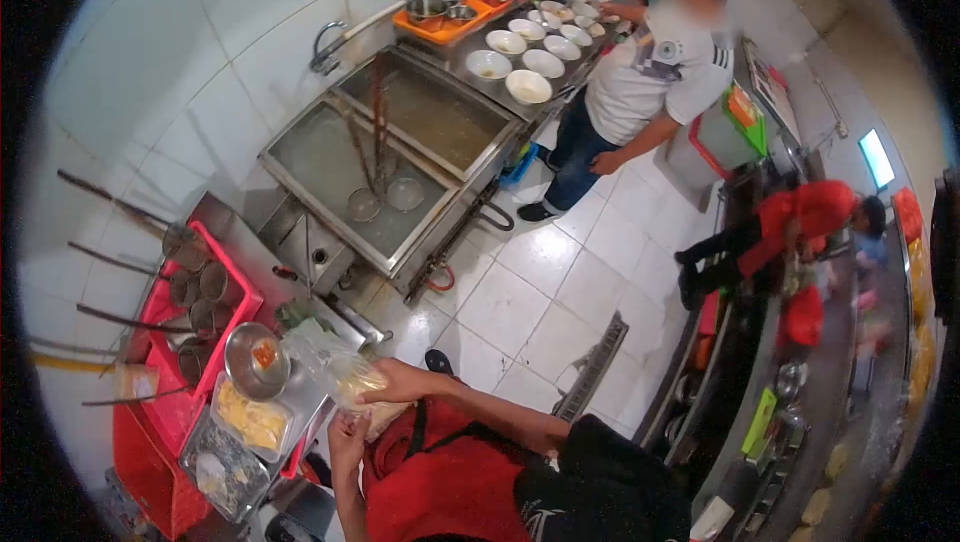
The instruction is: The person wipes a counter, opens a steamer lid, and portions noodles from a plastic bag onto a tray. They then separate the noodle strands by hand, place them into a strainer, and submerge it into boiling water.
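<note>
My right hand (398, 384) is closed round the upper side of a clear plastic bag (325, 360) that has pale yellow food in it; I cannot make out the kind. Lower down, my left hand (348, 439) has its fingers closed at the bag's near edge. The bag is in front of my red apron (440, 477). Left of it sit a metal bowl (257, 362) with a small orange item inside and a tray of yellow slices or sheets (250, 416). A metal tray (226, 470) with whitish food lies nearer me.
A pink basket (245, 292) holds several long-handled strainers (185, 247). Beyond stands a two-basin water vat (300, 157) with two strainers in it. White bowls (528, 87) line the far counter, where a person (660, 72) stands. Another person in red (800, 222) is at the right.
</note>
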`<state>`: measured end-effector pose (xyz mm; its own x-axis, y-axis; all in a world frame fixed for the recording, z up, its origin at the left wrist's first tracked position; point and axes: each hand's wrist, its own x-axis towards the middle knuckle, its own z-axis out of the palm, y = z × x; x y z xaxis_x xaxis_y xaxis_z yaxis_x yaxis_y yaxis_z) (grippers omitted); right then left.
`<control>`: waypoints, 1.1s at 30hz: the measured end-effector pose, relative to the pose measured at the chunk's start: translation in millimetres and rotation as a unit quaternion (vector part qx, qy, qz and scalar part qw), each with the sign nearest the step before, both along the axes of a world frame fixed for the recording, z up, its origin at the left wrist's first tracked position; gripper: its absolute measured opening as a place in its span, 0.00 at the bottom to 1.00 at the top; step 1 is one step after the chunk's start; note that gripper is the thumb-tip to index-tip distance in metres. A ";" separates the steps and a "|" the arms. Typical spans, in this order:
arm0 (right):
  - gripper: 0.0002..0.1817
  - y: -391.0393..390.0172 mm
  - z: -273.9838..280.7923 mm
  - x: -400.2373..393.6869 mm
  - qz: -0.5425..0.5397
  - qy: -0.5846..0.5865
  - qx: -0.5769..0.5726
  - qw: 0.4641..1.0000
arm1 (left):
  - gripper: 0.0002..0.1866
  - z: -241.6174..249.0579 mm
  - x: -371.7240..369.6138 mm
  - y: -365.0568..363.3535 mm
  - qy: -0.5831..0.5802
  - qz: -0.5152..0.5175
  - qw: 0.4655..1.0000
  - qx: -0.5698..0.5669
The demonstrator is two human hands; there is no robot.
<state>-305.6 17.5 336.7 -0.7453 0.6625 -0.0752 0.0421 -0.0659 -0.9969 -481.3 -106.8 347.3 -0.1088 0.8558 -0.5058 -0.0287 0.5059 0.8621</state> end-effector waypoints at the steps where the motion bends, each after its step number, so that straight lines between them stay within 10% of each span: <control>1: 0.24 -1.9 -13.6 -20.1 0.018 -0.036 0.016 0.999 | 0.12 2.3 -10.6 -5.2 0.025 0.020 0.999 -0.005; 12: 0.26 -52.4 -65.0 -268.8 0.249 -0.086 0.024 0.964 | 0.21 -46.7 -213.6 -119.9 0.135 0.137 0.981 -0.003; 17: 0.60 -117.7 -174.7 -384.4 0.191 -0.334 0.023 0.923 | 0.13 -63.0 -296.6 -165.5 0.122 0.207 0.971 -0.016; 23: 0.41 -154.4 -156.8 -430.7 0.170 -0.300 -0.184 0.921 | 0.22 -62.9 -354.7 -200.7 -0.016 0.283 0.958 -0.040; 33: 0.27 -156.5 -83.9 -480.3 0.189 -0.336 -0.048 0.922 | 0.26 -59.9 -378.7 -222.2 -0.003 0.310 0.950 -0.025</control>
<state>-786.0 -139.1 252.8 -0.6860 0.3313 -0.6478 0.6850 -0.0059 -0.7285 -860.0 -329.0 287.4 -0.5812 0.6028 -0.5466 -0.3390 0.4313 0.8361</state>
